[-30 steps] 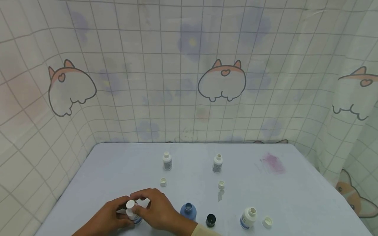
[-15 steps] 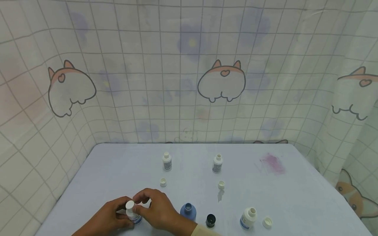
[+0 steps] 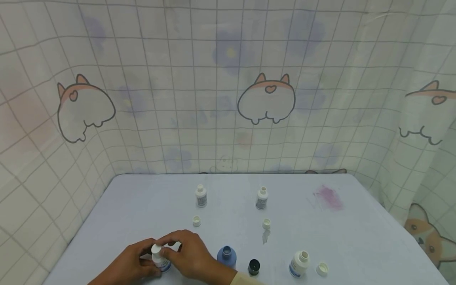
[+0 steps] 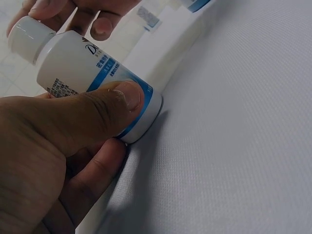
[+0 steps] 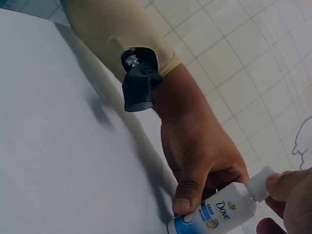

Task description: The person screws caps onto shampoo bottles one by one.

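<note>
Shifted slightly outward: forefinger of right hand (image 3: 192, 253), pinching white cylindrical plastic cap (image 4: 31, 41) of white-and-blue round plastic bottle (image 4: 97, 68) between it and left hand (image 3: 133, 260), which pinches the body; likely light, stiff, slick; hold low.

White bench, pink smudge (image 3: 329, 198) near far right corner. Left back bottle (image 3: 201, 197) and right back bottle (image 3: 261, 199) upright, small pale cap (image 3: 196, 221) before left one, matching cap (image 3: 266, 224) before right. Blue bottle (image 3: 227, 258), open; black cap (image 3: 254, 267) near it. Gridded cloth (image 3: 160, 51) behind, corgi print (image 3: 266, 103) mid-wall.
</note>
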{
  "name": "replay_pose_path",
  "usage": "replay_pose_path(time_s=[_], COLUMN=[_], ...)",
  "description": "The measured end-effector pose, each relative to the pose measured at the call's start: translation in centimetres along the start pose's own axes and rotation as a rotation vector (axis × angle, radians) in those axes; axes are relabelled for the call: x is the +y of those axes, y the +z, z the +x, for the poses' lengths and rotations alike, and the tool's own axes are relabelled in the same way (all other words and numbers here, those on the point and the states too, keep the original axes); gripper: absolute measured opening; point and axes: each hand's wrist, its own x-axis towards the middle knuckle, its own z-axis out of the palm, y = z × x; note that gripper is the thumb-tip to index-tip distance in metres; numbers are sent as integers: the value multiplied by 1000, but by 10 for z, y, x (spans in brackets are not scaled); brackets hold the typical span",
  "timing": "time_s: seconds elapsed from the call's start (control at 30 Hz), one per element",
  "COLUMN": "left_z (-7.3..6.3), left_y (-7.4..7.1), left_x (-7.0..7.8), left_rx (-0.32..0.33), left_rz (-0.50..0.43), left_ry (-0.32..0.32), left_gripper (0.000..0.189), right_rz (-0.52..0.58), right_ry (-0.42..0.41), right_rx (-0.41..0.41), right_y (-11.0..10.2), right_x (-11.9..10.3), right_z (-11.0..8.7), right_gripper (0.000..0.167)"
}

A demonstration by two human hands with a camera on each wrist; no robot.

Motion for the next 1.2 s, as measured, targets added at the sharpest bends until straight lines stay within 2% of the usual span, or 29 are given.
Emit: replay_pose_path(time_s=[0.17, 0.3, 0.43, 0.53, 0.7, 0.83, 1.03, 1.2], left_z=[0, 0, 0, -1, -2, -3, -3, -1], left_y=[0, 1, 1, 1, 0, -1, -1, 0], left_x=[-1, -1, -1, -1, -1, -1, 0, 0], left_rx=[-13, -15, -5, -1, -5, -12, -6, -6], left_rz=[-12, -10, -4, 0, -13, -25, -23, -21], left_ry=[-7, -3, -1, -13, -46, -38, -35, -26], left_gripper=[53, 57, 68, 66, 56, 55, 74, 69], right_rz=[7, 41, 48, 5, -31, -34, -45, -130], right_ry=[62, 81, 17, -54, -42, -64, -106, -142], right_rx=[2, -13, -42, -51, -33, -43, -48, -27], right_y=[0, 0, -1, -1, 1, 2, 1, 0], right_x=[-1, -2, 0, 1, 1, 1, 3, 4], right_z=[1, 0, -1, 0, 2, 3, 1, 0], right_gripper=[14, 20, 27, 26, 18, 15, 29, 29])
